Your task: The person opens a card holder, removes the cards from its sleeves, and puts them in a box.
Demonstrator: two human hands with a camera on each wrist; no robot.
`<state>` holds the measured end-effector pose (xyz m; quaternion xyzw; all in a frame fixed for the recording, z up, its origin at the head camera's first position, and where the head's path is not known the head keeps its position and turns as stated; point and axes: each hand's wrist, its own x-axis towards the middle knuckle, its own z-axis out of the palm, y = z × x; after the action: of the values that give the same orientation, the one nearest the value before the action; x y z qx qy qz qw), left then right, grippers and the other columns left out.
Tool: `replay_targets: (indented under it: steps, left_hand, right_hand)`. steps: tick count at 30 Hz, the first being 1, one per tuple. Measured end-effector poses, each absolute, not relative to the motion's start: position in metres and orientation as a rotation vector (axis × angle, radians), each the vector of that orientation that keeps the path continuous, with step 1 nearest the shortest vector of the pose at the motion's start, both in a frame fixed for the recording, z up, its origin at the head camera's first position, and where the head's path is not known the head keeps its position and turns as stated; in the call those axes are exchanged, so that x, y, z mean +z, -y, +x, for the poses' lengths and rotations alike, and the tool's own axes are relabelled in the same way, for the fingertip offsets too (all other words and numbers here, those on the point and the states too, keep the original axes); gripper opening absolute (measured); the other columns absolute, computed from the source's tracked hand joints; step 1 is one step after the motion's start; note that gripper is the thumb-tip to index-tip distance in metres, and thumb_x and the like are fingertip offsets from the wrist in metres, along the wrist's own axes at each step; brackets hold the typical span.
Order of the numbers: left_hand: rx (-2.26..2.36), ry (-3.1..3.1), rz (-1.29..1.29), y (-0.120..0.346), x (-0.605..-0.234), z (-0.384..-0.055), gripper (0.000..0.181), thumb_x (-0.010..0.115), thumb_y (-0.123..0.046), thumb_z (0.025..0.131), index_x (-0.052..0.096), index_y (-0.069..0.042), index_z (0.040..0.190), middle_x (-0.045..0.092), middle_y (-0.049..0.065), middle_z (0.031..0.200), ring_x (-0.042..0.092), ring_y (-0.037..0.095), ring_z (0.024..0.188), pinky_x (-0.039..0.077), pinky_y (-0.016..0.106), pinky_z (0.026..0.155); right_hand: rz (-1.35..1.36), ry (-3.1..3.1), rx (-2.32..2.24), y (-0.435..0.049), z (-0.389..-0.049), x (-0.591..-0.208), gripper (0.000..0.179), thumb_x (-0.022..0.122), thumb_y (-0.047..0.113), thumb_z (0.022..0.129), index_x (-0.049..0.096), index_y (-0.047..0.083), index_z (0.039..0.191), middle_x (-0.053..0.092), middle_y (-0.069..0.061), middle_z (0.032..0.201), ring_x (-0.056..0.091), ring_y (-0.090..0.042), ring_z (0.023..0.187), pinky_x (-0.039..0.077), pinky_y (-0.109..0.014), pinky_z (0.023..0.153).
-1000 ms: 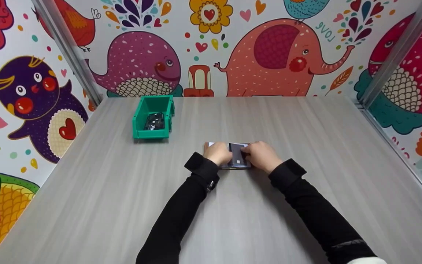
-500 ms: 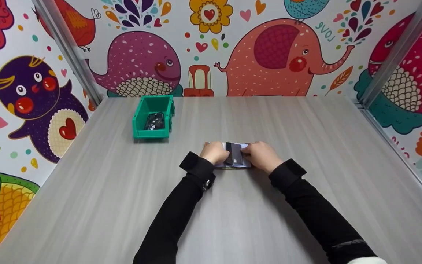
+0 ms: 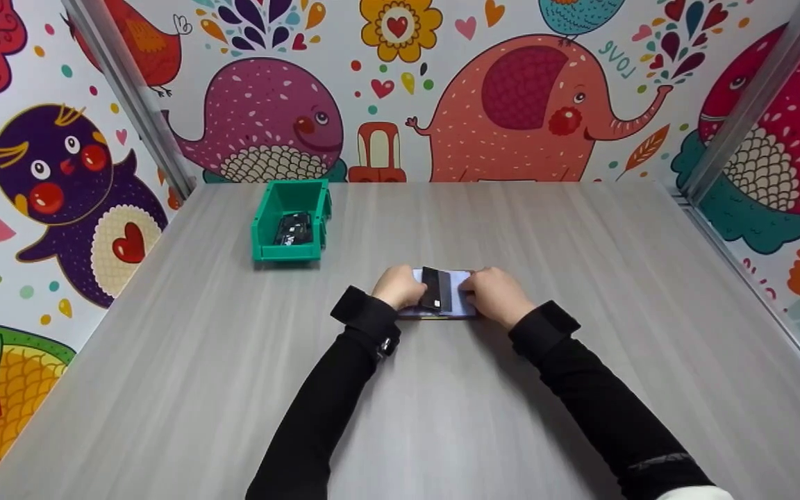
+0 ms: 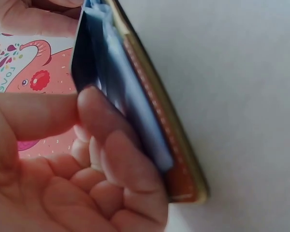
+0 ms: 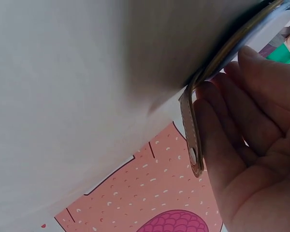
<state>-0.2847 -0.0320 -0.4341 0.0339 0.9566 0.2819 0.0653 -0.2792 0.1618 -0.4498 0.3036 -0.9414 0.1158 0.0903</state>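
Note:
A brown leather card holder with stitched edges and clear sleeves lies open on the table between the hands. In the left wrist view its stitched brown corner shows below the sleeves. My left hand pinches the edge of a dark card in a sleeve, raised at a slant over the holder. My right hand holds the holder's right side, thumb on the pale sleeve, fingers at the edge. Beside those fingers hangs a leather strap with a metal snap.
A green bin stands at the back left of the table with black items inside. Printed cartoon walls enclose the back and sides of the pale wood-grain table.
My left hand has moved left, bringing the dark card with it and tilting it up. More of the pale sleeve beneath now shows. The right hand has stayed in place.

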Motion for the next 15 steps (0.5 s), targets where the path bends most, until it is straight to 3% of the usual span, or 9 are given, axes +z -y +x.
replay_targets:
  steps: [8, 15]
  left_hand:
    - [0.878, -2.869, 0.068, 0.0349, -0.4364, -0.2865, 0.022, 0.064, -0.015, 0.090, 0.069, 0.006, 0.094, 0.067, 0.017, 0.097, 0.058, 0.027, 0.083, 0.050, 0.032, 0.077]
    - [0.929, -2.850, 0.036, 0.0369, -0.4373, -0.2875, 0.017, 0.066, -0.011, 0.088, 0.070, 0.005, 0.092, 0.066, 0.011, 0.082, 0.061, 0.024, 0.071, 0.045, 0.024, 0.061]
  right_hand:
    - [0.902, 2.790, 0.345, -0.1624, -0.2803, -0.4518, 0.011, 0.075, -0.005, 0.079, 0.075, 0.004, 0.085, 0.069, -0.013, 0.079, 0.061, -0.032, 0.071, 0.051, -0.044, 0.065]
    - [0.914, 2.779, 0.358, -0.1632, -0.2801, -0.4515, 0.011, 0.074, -0.006, 0.078, 0.074, 0.004, 0.083, 0.069, -0.012, 0.079, 0.060, -0.031, 0.070, 0.051, -0.044, 0.065]
